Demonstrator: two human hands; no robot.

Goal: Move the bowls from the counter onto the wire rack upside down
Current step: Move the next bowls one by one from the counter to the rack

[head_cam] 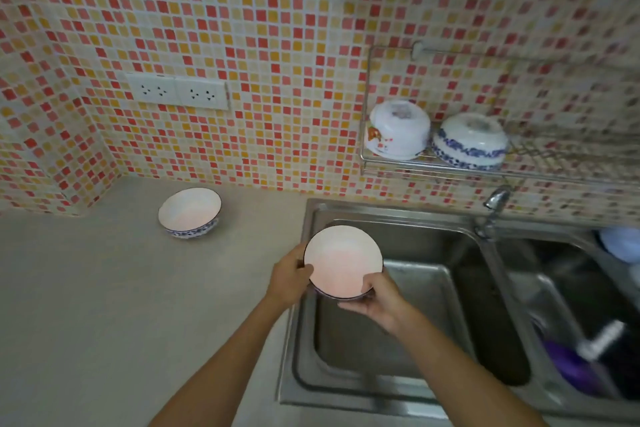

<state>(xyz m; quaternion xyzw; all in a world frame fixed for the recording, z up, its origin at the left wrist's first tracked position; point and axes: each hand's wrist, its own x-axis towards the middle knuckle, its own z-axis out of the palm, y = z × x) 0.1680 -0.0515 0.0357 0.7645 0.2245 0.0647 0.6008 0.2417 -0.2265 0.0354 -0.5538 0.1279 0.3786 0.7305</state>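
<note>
I hold a white bowl with a dark rim (341, 260) upright over the left edge of the sink, with both hands on it. My left hand (289, 276) grips its left rim and my right hand (375, 298) cups its lower right side. A second bowl with a blue pattern (189, 211) stands upright on the counter near the wall. On the wire rack (408, 165) at the right, two bowls sit upside down: a white one with a red motif (398, 130) and a blue-patterned one (469, 142).
A steel double sink (398, 315) lies below the rack, with a tap (495, 204) behind it. The right basin holds dark and purple items (581, 357). The beige counter (104, 305) stretches left. Wall sockets (176, 94) sit on the tiled wall.
</note>
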